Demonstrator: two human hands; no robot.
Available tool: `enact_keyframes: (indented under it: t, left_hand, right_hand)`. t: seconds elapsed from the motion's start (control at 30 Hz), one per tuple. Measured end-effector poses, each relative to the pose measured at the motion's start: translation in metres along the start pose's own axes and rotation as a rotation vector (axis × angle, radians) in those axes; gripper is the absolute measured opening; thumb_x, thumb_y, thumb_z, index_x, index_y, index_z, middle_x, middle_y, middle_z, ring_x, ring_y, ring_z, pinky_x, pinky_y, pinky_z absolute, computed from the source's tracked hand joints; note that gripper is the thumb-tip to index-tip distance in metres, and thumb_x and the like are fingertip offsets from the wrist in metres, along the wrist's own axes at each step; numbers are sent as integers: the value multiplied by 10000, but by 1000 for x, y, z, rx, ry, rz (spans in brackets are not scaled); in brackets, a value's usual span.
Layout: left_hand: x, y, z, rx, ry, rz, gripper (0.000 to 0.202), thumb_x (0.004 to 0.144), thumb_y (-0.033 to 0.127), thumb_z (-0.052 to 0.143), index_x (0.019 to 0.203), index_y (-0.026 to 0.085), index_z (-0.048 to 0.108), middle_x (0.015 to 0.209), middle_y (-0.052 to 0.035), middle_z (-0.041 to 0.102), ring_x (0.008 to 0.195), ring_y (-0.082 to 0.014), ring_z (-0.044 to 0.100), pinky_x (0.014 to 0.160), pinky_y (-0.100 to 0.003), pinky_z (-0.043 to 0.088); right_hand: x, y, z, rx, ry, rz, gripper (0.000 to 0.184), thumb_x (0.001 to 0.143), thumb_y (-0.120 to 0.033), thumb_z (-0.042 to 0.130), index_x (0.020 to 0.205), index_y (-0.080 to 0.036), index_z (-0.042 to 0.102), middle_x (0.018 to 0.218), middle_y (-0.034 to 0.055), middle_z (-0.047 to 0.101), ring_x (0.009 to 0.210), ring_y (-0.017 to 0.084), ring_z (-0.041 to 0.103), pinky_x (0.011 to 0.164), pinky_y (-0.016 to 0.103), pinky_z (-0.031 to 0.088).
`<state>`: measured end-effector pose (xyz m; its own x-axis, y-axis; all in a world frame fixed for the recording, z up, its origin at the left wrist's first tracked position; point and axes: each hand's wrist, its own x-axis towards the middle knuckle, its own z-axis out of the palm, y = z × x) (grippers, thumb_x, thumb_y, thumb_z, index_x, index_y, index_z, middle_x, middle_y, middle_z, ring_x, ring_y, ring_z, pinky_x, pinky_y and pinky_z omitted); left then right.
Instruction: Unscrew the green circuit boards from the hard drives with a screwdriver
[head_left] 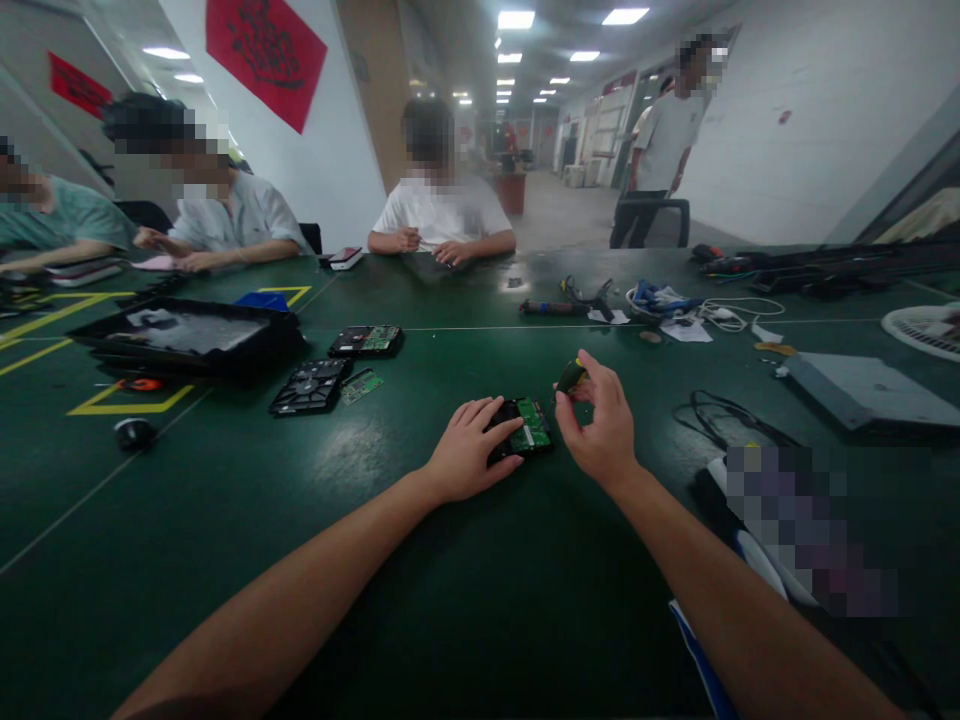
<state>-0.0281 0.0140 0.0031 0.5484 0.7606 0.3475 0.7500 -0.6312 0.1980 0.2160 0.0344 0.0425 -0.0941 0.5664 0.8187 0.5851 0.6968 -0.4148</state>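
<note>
A black hard drive with a green circuit board (529,428) lies on the dark green table (390,560) in front of me. My left hand (469,450) rests on its left side, fingers curled over the casing and holding it down. My right hand (596,420) hovers just right of the drive, closed around a small screwdriver with a black and yellow handle (571,377). The tool's tip is hidden behind my fingers.
Two more drives (366,341) (311,387) and a loose green board (361,386) lie to the left, beside a black tray (184,335). Cables and tools (660,300) lie at the back right, a grey laptop (870,390) at right. Several people sit across the table.
</note>
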Motion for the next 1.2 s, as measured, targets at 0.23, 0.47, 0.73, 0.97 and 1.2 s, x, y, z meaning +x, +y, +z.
enact_keyframes:
  t: [0.23, 0.47, 0.73, 0.97, 1.2]
  left_hand:
    - [0, 0, 0, -13, 3, -2, 635, 967, 539, 692, 1546, 321, 548, 1686, -110, 386, 1519, -388, 393, 1240, -629, 336]
    - [1, -1, 2, 0, -2, -2, 626, 964, 542, 695, 1529, 304, 568, 1687, -122, 382, 1517, -392, 395, 1244, -619, 332]
    - [0, -1, 1, -2, -5, 1, 633, 972, 545, 683, 1546, 317, 547, 1689, -115, 378, 1517, -390, 392, 1244, -627, 327]
    - [0, -1, 3, -2, 2, 1, 625, 965, 533, 697, 1534, 312, 561, 1687, -117, 382, 1514, -397, 394, 1242, -631, 329]
    - [0, -1, 1, -13, 18, 7, 624, 963, 526, 703, 1529, 298, 569, 1673, -129, 405, 1503, -404, 409, 1231, -635, 343]
  right_hand:
    - [-2, 6, -1, -27, 34, 24, 644, 919, -252, 719, 1507, -305, 462, 1264, 103, 590, 872, 213, 689, 724, 427, 685]
    - [-6, 5, 5, 87, -42, 64, 682, 971, -229, 632, 1591, -276, 354, 1446, 150, 625, 1005, 245, 770, 896, 464, 683]
    - [-6, 8, 4, -10, 1, 85, 667, 945, -342, 722, 1537, -299, 419, 1287, 107, 708, 809, 214, 734, 729, 437, 683]
    - [-6, 6, 2, 66, -85, 74, 692, 979, -274, 644, 1603, -297, 345, 1394, 132, 659, 1028, 266, 759, 905, 484, 671]
    - [-6, 6, 5, 134, -70, 142, 705, 970, -311, 687, 1592, -313, 357, 1232, 97, 723, 946, 249, 758, 883, 476, 670]
